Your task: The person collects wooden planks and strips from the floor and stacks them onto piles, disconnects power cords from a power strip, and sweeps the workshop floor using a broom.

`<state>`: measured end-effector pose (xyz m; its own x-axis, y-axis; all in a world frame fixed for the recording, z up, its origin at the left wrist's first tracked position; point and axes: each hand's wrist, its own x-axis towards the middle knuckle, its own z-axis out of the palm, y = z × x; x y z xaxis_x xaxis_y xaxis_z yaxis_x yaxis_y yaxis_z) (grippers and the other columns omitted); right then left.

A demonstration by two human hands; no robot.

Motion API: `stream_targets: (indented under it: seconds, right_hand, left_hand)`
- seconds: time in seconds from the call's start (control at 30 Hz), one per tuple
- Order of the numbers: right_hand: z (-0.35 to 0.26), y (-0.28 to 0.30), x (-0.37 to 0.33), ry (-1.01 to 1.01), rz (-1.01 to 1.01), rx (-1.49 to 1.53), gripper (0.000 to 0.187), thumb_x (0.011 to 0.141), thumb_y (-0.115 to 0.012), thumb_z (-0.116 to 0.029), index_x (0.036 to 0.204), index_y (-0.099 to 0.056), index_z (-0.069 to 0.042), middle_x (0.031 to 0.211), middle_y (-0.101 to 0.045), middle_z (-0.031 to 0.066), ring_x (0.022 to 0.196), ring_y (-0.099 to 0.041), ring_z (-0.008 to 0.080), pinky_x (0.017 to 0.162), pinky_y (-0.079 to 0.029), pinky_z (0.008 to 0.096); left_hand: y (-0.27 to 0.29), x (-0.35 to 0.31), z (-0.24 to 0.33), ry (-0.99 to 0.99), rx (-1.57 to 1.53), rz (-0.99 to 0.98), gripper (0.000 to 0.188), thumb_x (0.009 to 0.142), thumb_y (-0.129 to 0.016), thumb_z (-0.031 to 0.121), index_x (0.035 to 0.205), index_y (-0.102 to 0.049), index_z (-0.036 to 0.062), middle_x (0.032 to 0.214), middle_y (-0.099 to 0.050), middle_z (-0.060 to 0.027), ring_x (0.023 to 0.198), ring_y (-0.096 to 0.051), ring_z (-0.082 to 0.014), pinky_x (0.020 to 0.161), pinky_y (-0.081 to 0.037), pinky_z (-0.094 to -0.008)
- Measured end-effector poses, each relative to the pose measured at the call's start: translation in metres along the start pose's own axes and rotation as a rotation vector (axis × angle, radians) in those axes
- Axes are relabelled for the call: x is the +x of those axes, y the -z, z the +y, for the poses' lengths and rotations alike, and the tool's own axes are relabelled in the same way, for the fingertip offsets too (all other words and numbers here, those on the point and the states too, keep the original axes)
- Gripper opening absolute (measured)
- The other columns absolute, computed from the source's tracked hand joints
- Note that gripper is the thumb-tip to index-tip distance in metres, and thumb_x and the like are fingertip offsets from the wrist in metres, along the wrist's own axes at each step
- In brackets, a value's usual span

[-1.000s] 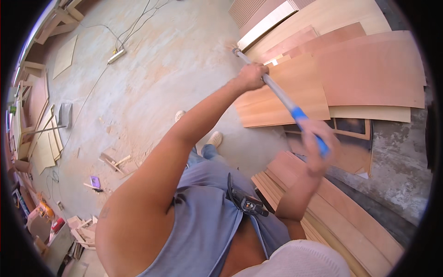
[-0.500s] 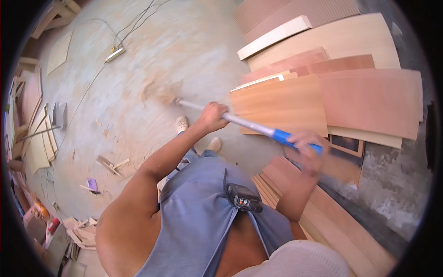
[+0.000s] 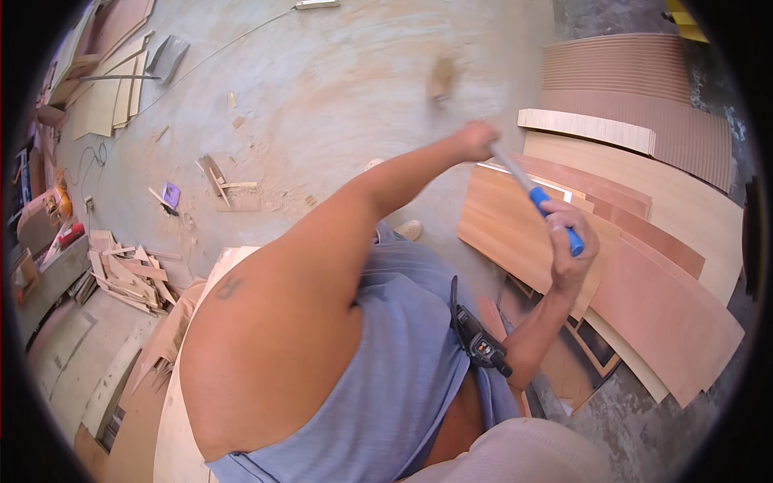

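Note:
A long-handled broom (image 3: 518, 173) slants across the view, its pole silvery with a blue grip at the near end. My left hand (image 3: 475, 141) is wrapped round the pole at mid-length. Closer to me, my right hand (image 3: 573, 233) grips the blue end, fingers curled round it. The brownish broom head (image 3: 441, 79) is smeared by motion over the concrete floor (image 3: 354, 76), beyond my left hand. Sawdust and wood bits lie scattered on the floor to the left.
Stacked wooden panels (image 3: 668, 314) lean or lie on the right, with a ribbed brown sheet (image 3: 620, 72) behind. Wood offcuts (image 3: 133, 274) are heaped at the left, and a small purple object (image 3: 171, 193) lies nearby. A cable (image 3: 233, 44) crosses the floor to a power strip (image 3: 316, 4).
The broom head has swung from the left to farther ahead, and my left arm has stretched forward. Both hands still grip the pole. The view has shifted, so the panels appear lower and farther right.

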<state>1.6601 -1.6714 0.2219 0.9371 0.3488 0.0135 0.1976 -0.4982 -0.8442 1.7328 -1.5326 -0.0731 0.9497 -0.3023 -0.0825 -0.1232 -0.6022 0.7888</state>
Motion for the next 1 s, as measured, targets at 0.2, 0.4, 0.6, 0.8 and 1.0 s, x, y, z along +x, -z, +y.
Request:
stream_targets:
  seconds: [0.2, 0.4, 0.6, 0.8, 1.0]
  right_hand:
    - [-0.020, -0.049, 0.003, -0.040, -0.382, 0.297, 0.007, 0.074, -0.057, -0.003, 0.074, -0.060, 0.003, 0.083, -0.066, 0.0160, 0.076, -0.060, 0.0200, 0.073, -0.046, 0.0294]
    - [-0.011, -0.024, 0.026, -0.037, -0.189, 0.402, 0.017, 0.071, -0.056, -0.012, 0.070, -0.059, 0.004, 0.079, -0.065, 0.0193, 0.076, -0.060, 0.0256, 0.073, -0.047, 0.0350]
    - [-0.032, 0.082, 0.004, 0.366, 0.182, 0.263, 0.018, 0.071, -0.055, -0.016, 0.064, -0.050, 0.000, 0.068, -0.056, 0.0152, 0.070, -0.057, 0.0253, 0.066, -0.045, 0.0360]
    - [-0.013, 0.065, 0.073, 0.445, 0.207, -0.001, 0.008, 0.080, -0.055, -0.004, 0.079, -0.058, 0.003, 0.086, -0.064, 0.0207, 0.079, -0.063, 0.0294, 0.078, -0.050, 0.0385]
    - [0.060, 0.017, 0.154, 0.164, -0.097, -0.130, 0.011, 0.081, -0.063, -0.007, 0.089, -0.062, 0.000, 0.101, -0.064, 0.0163, 0.091, -0.063, 0.0248, 0.085, -0.047, 0.0346]
  left_hand:
    - [0.054, -0.183, -0.056, 0.207, -0.034, 0.034, 0.020, 0.070, -0.065, 0.029, 0.076, -0.060, 0.0112, 0.080, -0.062, -0.0114, 0.085, -0.058, -0.0329, 0.075, -0.044, -0.0461]
    - [0.102, -0.185, -0.027, 0.187, -0.052, 0.062, 0.026, 0.069, -0.068, 0.031, 0.061, -0.057, 0.0082, 0.062, -0.058, -0.0153, 0.064, -0.058, -0.0373, 0.060, -0.047, -0.0457]
    - [0.127, -0.063, 0.062, -0.197, -0.054, 0.098, 0.027, 0.066, -0.067, 0.033, 0.058, -0.052, 0.0120, 0.055, -0.053, -0.0099, 0.058, -0.056, -0.0332, 0.069, -0.045, -0.0444]
    - [0.126, 0.116, 0.073, -0.166, 0.104, 0.293, 0.014, 0.067, -0.067, 0.025, 0.076, -0.062, 0.0152, 0.073, -0.061, -0.0091, 0.076, -0.061, -0.0331, 0.073, -0.046, -0.0441]
    - [0.054, 0.188, -0.008, 0.114, 0.106, 0.104, 0.027, 0.071, -0.067, 0.029, 0.095, -0.061, 0.0173, 0.100, -0.060, -0.0068, 0.102, -0.056, -0.0296, 0.086, -0.042, -0.0460]
